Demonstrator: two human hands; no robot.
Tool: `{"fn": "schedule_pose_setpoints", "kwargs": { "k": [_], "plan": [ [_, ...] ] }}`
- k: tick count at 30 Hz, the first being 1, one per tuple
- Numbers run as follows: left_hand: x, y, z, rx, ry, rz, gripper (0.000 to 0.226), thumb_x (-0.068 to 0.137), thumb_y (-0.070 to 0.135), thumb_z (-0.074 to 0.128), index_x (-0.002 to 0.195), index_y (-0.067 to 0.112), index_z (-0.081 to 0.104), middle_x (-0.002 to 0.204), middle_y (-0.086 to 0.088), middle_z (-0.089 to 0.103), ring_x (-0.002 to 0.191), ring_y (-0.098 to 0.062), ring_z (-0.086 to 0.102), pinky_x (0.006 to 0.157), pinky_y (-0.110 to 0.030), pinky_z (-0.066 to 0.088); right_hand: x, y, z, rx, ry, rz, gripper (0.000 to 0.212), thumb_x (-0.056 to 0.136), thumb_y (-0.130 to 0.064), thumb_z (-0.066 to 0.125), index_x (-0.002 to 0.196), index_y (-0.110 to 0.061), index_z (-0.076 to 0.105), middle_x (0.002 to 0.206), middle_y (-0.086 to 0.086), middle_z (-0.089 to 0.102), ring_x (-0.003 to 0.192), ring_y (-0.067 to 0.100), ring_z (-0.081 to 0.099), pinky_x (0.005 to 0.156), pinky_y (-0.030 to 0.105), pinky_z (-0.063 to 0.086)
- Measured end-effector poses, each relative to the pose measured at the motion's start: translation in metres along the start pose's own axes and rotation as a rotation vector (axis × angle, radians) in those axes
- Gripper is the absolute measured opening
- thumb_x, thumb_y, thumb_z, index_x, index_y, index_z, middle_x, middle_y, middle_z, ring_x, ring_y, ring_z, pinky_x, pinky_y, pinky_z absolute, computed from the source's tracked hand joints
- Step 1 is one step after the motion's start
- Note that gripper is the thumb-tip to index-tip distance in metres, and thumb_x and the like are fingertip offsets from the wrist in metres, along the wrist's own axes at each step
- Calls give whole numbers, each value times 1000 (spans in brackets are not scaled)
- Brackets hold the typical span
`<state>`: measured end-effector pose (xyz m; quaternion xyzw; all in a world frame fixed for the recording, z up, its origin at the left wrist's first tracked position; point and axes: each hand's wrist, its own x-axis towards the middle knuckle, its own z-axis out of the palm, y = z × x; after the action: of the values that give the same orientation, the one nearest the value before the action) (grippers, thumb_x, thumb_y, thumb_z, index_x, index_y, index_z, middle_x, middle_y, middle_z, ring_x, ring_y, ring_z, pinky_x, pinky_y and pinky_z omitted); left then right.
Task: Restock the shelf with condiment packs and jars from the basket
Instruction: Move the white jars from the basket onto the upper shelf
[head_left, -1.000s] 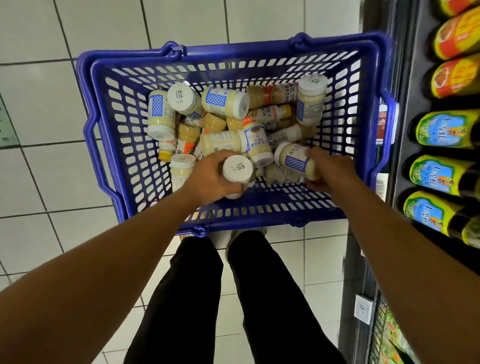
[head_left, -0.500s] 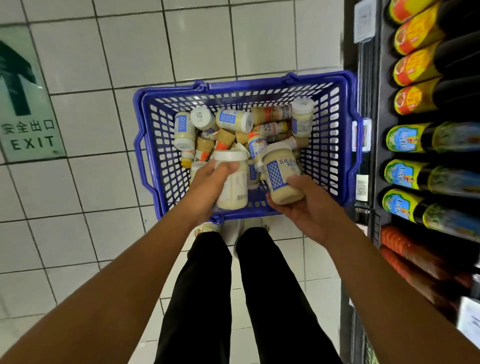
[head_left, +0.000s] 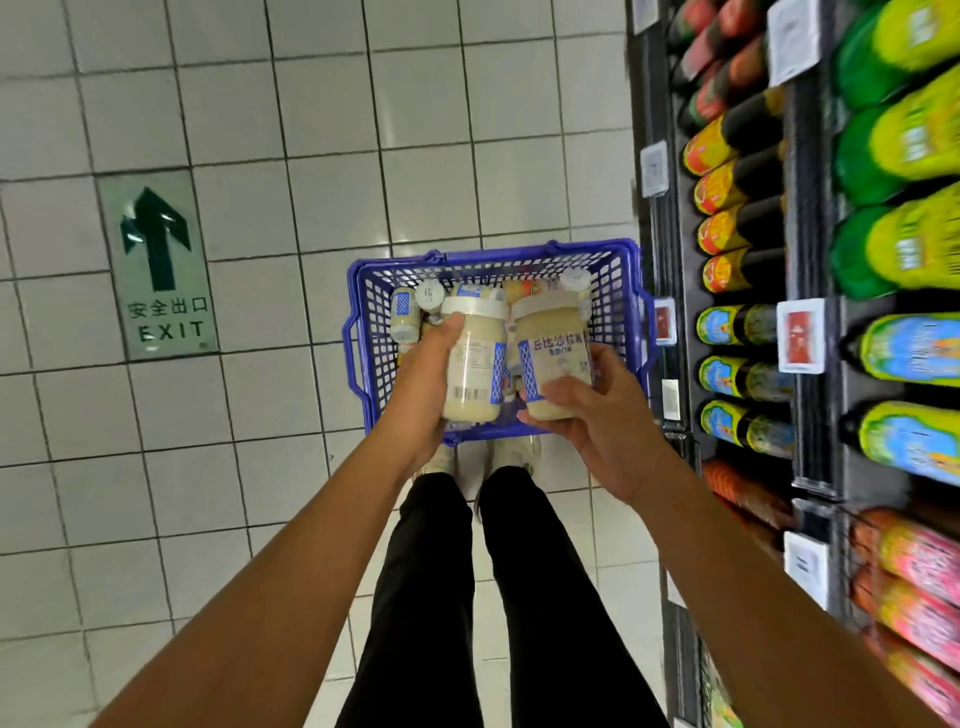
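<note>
A blue plastic basket (head_left: 366, 332) stands on the tiled floor in front of my feet, with several white-lidded jars of pale dressing (head_left: 405, 314) left inside. My left hand (head_left: 423, 384) grips one such jar (head_left: 475, 358) upright, lifted above the basket. My right hand (head_left: 597, 415) holds a second jar (head_left: 553, 358) with a blue-patterned label right beside the first. The two jars nearly touch. The shelf (head_left: 810, 395) runs along the right.
The shelf holds rows of dark bottles with yellow, blue and green labels (head_left: 737, 327) and price tags (head_left: 800, 335) on its black rails. A green EXIT floor sign (head_left: 158, 265) lies to the left. My black trouser legs (head_left: 488, 597) stand just behind the basket.
Both hands have lifted their jars up out of the basket and turned them upright. My head has risen, so the basket looks smaller and more of the shelf shows.
</note>
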<state>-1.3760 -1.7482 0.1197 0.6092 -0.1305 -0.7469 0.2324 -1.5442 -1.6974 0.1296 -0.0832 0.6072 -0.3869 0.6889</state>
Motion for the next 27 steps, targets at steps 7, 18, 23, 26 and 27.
{"fn": "schedule_pose_setpoints", "kwargs": {
  "k": [7,18,23,26,27],
  "plan": [
    [-71,51,25,-42,-87,77,59,87,49,54,128,8,61,101,-14,72,82,-26,69,59,-31,57,-65,-52,27,-10,12,-155,66,59,-23,80,119,-14,53,107,6,73,101,31,72,79,47,60],
    [-154,129,79,-85,-257,287,55,80,37,62,124,4,56,89,-11,72,72,-24,70,57,-33,57,-145,-144,51,143,49,-309,30,79,-19,63,108,-16,61,96,8,73,87,25,68,82,48,58],
    [-186,161,112,-84,-336,356,51,78,35,60,120,6,59,91,-9,74,77,-22,71,59,-31,57,-178,-189,54,102,72,-419,44,80,-20,62,122,-9,57,101,9,74,90,26,70,89,55,54],
    [-206,181,130,-58,-385,403,51,78,34,60,120,5,59,92,-10,75,78,-23,72,61,-33,58,-197,-212,56,133,79,-497,45,79,-21,61,121,-6,57,95,7,74,85,24,69,77,46,59],
    [-213,189,136,-58,-410,421,51,77,33,60,119,3,59,89,-10,75,76,-22,72,61,-32,58,-204,-219,57,144,82,-522,45,79,-21,60,121,-5,57,95,8,73,85,24,68,75,44,59]
  ]
}}
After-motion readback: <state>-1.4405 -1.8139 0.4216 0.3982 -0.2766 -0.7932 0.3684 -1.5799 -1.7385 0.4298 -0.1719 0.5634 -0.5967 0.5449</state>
